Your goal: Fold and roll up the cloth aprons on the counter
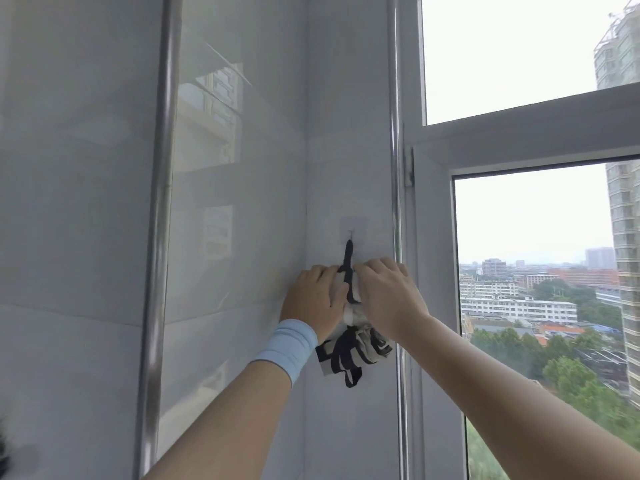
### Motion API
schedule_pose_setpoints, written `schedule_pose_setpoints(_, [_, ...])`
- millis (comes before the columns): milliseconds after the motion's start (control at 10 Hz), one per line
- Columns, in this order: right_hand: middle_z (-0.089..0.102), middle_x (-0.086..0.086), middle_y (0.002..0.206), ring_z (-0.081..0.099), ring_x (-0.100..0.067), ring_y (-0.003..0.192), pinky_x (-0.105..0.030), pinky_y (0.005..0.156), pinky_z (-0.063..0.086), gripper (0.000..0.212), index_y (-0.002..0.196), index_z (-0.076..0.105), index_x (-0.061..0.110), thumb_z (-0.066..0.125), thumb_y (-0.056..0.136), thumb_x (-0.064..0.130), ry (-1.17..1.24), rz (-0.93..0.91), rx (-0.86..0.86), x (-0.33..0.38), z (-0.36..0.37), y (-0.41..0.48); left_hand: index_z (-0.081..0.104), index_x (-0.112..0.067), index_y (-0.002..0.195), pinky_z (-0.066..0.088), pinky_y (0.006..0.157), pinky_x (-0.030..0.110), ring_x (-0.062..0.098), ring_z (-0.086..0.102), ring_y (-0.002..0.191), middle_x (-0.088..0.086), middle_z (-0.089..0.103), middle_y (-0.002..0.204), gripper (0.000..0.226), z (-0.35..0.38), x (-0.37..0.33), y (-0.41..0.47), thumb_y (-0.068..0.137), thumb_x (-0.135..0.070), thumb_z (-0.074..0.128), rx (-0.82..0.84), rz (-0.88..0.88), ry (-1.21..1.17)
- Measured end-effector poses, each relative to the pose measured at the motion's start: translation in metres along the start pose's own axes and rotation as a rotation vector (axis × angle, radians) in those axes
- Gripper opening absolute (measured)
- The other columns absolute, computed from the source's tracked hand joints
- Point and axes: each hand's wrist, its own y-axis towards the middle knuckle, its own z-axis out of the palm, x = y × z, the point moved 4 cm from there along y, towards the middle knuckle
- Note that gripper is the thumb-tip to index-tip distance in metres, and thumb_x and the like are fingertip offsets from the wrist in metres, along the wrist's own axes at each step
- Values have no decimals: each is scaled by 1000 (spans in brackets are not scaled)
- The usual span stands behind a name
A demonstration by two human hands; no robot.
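Note:
A rolled-up pale apron (pixel 356 344) with black straps hangs against the white tiled wall. One black strap (pixel 348 254) runs up from it to a clear adhesive hook (pixel 352 231). My left hand (pixel 313 301) grips the bundle from the left, a light blue wristband below it. From the right, my right hand (pixel 389 292) closes on the top of the bundle near the strap. The roll's lower end and a loose strap loop dangle below both hands. The middle of the bundle is hidden by my fingers.
A shiny metal pipe (pixel 159 237) runs down the wall at the left. A second thin pipe (pixel 396 202) stands beside the white window frame (pixel 436 271) on the right. Buildings and trees show through the glass. No counter is in view.

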Motion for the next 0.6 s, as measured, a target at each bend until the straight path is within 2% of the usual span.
schedule_pose_setpoints(100, [68, 2, 92, 58, -22, 93, -34, 89, 42, 40, 102, 70, 17, 33, 94, 28, -24, 32, -107, -3, 0, -14, 47, -23, 138, 43, 97, 33, 18, 50, 113, -3, 55, 128, 60, 4, -4, -11, 90, -47, 21, 16, 42, -32])
schedule_pose_setpoints(200, [69, 3, 97, 60, -21, 100, -35, 91, 42, 43, 106, 70, 18, 30, 95, 30, -9, 34, -110, -2, 2, -28, 36, -22, 146, 34, 108, 31, 18, 39, 129, -3, 45, 142, 55, 10, -9, -20, 95, -43, 35, 106, 3, -137])
schedule_pose_setpoints(300, [68, 3, 108, 58, -21, 109, -37, 97, 40, 47, 118, 66, 18, 28, 95, 34, -63, 1, -35, -1, 0, -28, 24, -24, 151, 28, 114, 33, 17, 28, 139, -4, 33, 152, 60, 10, -10, -24, 97, -45, 40, 186, -26, -141])
schedule_pose_setpoints(400, [59, 1, 125, 51, -22, 118, -38, 104, 35, 51, 135, 51, 16, 26, 96, 37, -134, -22, 121, 5, -4, -23, 20, -25, 152, 25, 116, 37, 18, 23, 143, -3, 27, 156, 64, -2, -9, -21, 97, -49, 39, 248, -41, -110])
schedule_pose_setpoints(500, [49, -3, 139, 42, -25, 130, -41, 109, 33, 56, 146, 36, 14, 33, 98, 42, -111, -43, 124, 7, -12, -21, 19, -25, 152, 20, 118, 40, 19, 18, 146, -2, 22, 158, 64, -16, -7, -21, 97, -50, 39, 189, -18, -85])
schedule_pose_setpoints(600, [36, -4, 153, 30, -25, 142, -43, 116, 27, 62, 153, 23, 16, 32, 100, 48, -52, -9, 140, 12, -27, -20, 13, -26, 153, 13, 120, 40, 18, 11, 148, -3, 15, 161, 65, -32, -9, -24, 97, -48, 39, 164, -29, -103])
